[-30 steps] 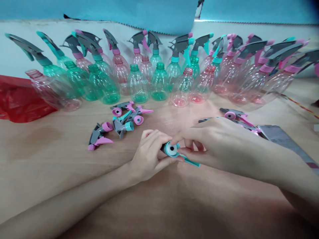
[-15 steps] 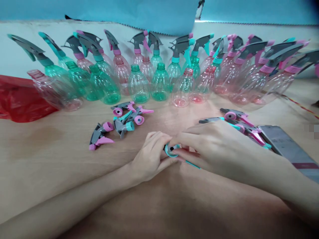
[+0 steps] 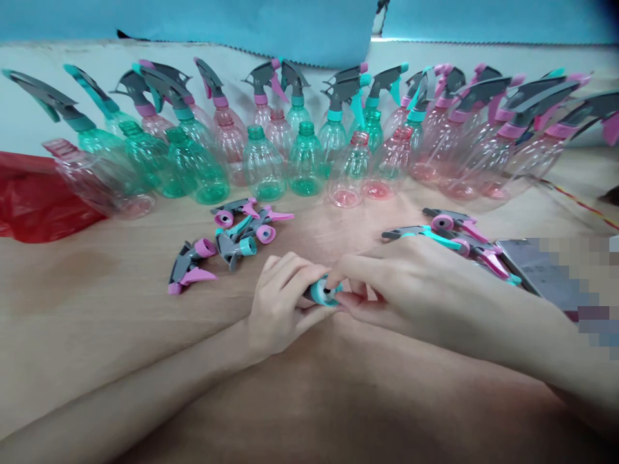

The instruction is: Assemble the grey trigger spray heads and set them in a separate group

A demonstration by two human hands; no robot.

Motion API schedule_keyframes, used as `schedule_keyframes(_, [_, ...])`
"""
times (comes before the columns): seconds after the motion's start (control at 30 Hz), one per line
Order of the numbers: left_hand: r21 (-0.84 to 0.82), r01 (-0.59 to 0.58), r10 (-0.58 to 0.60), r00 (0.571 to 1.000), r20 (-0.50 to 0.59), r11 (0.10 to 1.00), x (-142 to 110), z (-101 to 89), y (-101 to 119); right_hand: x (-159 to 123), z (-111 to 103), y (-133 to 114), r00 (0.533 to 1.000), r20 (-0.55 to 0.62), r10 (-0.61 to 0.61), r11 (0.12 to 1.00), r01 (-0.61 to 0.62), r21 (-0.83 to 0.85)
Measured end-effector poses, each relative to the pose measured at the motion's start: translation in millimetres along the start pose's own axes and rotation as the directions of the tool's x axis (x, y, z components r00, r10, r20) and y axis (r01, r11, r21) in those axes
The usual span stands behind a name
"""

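Note:
My left hand (image 3: 278, 306) is wrapped round a trigger spray head (image 3: 318, 291), whose turquoise collar faces right with its opening showing. Inside the collar I see a white ring and a dark centre. At that opening the thumb and forefinger of my right hand (image 3: 391, 283) pinch the collar's edge; whether a small part lies between them is hidden. Loose grey spray heads with pink or turquoise parts lie on the table, one group to the left (image 3: 191, 264) and another beyond my right hand (image 3: 445, 225).
Behind stand several clear bottles, some open like the green one (image 3: 265, 167), others topped with spray heads (image 3: 345, 93). A red plastic bag (image 3: 43, 200) lies at the left. A phone (image 3: 536, 267) rests at the right, partly behind my right forearm. A blue cloth (image 3: 242, 26) hangs above.
The spray head has turned and moved slightly left, showing more of the collar's side. My right fingers have shifted at its opening. The whole view has moved a little.

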State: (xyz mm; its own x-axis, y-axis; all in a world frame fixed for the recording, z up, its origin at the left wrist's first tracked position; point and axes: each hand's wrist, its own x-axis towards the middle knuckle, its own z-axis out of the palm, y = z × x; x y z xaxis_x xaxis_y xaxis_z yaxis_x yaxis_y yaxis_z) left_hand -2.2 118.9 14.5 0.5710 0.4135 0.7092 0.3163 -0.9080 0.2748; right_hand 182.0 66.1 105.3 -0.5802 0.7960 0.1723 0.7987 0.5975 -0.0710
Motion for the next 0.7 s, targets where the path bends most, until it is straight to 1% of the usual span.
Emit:
schedule_keyframes(0.07, [0.014, -0.002, 0.002, 1.000, -0.003, 1.000, 0, -1.0, 1, 1, 3, -1, 0.999, -0.035, 0.024, 0.999, -0.022, 0.049])
schedule_keyframes(0.1, [0.020, 0.001, -0.001, 1.000, -0.001, 1.000, 0, -1.3, 1, 1, 5, 0, 0.999, -0.032, 0.043, 0.995, -0.039, 0.093])
schedule_keyframes(0.23, [0.006, -0.005, 0.005, 1.000, 0.006, 1.000, 1, -1.0, 2, 5, 15, 1, 0.990, 0.016, 0.138, 0.945, -0.136, 0.296])
schedule_keyframes(0.3, [-0.025, -0.011, 0.011, 1.000, 0.008, 1.000, 1, -0.4, 1, 5, 18, 0, 0.985, 0.025, 0.169, 0.930, -0.167, 0.326])
schedule_keyframes(0.37, [-0.063, -0.008, 0.008, 1.000, 0.007, 0.998, 1, 0.2, 1, 3, 19, -3, 0.986, -0.001, 0.169, 0.938, -0.161, 0.308])
schedule_keyframes(0.5, [-0.130, -0.018, 0.018, 1.000, -0.003, 0.991, 0, 1.1, 0, -4, 15, -8, 0.993, -0.011, 0.114, 0.964, -0.108, 0.244])
schedule_keyframes(0.63, [-0.158, -0.047, 0.045, 0.999, -0.014, 0.986, -1, 1.7, -1, -9, 11, -12, 0.999, -0.025, 0.035, 0.994, -0.032, 0.107])
schedule_keyframes(0.7, [-0.158, -0.044, 0.043, 0.999, -0.011, 0.987, -2, 1.9, -1, -9, 10, -13, 1.000, -0.014, 0.001, 0.999, -0.001, 0.050])
